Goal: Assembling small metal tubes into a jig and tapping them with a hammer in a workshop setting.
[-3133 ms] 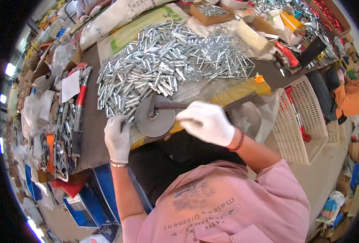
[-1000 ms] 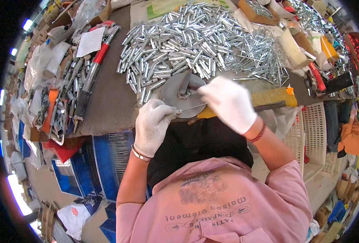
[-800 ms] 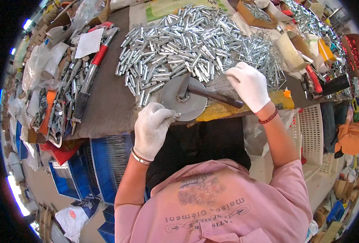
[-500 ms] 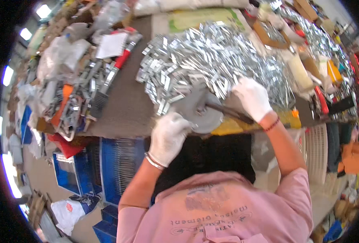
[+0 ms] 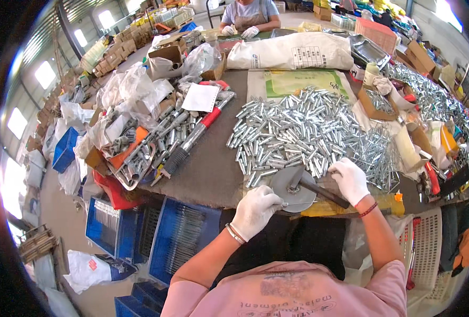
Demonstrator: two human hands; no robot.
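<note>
The left hand (image 5: 255, 210) pinches something tiny (too small to make out) beside the round metal disc (image 5: 292, 189); the right hand (image 5: 350, 179) grips the hammer (image 5: 319, 191), its handle end hidden.

The dark grey worktable (image 5: 208, 169) carried a broad heap of short silver metal tubes (image 5: 298, 132) across its middle. A round grey steel disc (image 5: 292, 191) lay at the near edge, just beside the heap. Long metal tools with red and black grips (image 5: 189, 140) lay toward the left side, next to crumpled clear plastic bags (image 5: 129, 95). A white filled sack (image 5: 292, 52) and a green printed sheet (image 5: 298, 82) lay at the far side. Open cardboard boxes (image 5: 377, 100) stood to the right.
</note>
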